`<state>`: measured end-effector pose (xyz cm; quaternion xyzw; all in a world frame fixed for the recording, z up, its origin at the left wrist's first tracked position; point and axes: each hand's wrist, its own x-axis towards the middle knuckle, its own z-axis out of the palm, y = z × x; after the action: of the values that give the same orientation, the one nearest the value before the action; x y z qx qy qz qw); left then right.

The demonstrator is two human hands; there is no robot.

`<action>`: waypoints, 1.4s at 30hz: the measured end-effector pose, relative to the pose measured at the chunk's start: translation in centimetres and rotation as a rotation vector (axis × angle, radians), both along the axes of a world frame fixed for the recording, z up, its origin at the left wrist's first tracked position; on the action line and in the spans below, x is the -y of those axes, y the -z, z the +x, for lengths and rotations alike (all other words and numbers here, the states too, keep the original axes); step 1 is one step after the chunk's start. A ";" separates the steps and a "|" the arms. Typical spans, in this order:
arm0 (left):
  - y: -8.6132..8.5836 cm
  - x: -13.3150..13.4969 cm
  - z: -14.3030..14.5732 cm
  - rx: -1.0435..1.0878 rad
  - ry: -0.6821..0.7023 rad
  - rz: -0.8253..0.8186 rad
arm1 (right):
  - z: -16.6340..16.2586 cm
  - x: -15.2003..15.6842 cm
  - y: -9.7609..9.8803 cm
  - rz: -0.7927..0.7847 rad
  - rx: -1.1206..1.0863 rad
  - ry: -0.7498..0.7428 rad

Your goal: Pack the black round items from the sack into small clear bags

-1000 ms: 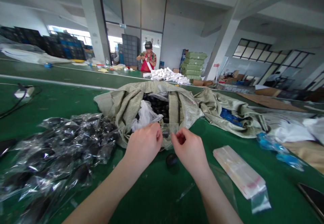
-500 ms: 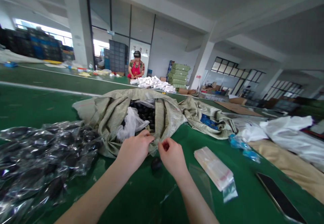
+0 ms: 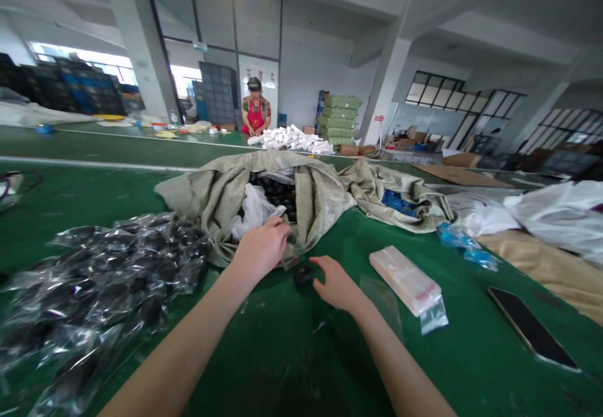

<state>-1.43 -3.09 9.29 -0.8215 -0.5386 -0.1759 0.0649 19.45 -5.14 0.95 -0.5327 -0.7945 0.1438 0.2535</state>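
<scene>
My left hand (image 3: 264, 244) is closed in a pinch in front of the open woven sack, with a faint clear plastic bag (image 3: 293, 255) at its fingertips. My right hand (image 3: 335, 282) has thumb and forefinger spread beside a dark, rounded object (image 3: 303, 275) on the green table; whether it touches the object is hard to tell. Inside the sack (image 3: 219, 200) lie many similar black pieces (image 3: 276, 194) and a crumpled whitish plastic liner (image 3: 254, 210). To the left spreads a heap of black pieces in clear bags (image 3: 115, 254).
A stack of clear bags (image 3: 407, 280) and a phone (image 3: 532, 328) lie on the right. Behind them are a second sack (image 3: 424, 210) with blue contents and small blue packets (image 3: 466, 247). Across the table a person (image 3: 255, 112) stands by a white pile (image 3: 292, 139).
My right hand has left the left hand's side, moved down and right, and opened its fingers by the dark object. My left hand stays pinched near the sack. The view has shifted slightly.
</scene>
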 end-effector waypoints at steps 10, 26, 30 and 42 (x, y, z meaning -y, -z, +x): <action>0.0 -0.4 -0.5 0.006 -0.018 -0.038 | -1.1 -1.5 2.9 -0.063 0.067 -0.006; -0.3 0.2 -0.7 -0.013 -0.014 -0.019 | -4.9 -0.6 -7.8 0.143 -1.065 -0.168; -0.4 0.5 -0.7 -0.044 -0.015 0.004 | -4.5 -1.3 -7.8 0.157 -0.942 -0.182; -0.6 0.8 -0.3 -0.004 0.049 -0.056 | -1.8 -1.2 -8.0 0.151 -0.386 -0.358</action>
<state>-1.78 -3.86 9.86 -0.8363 -0.5227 -0.1607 0.0389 17.66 -3.90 8.95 -0.3263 -0.8215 0.2254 0.4098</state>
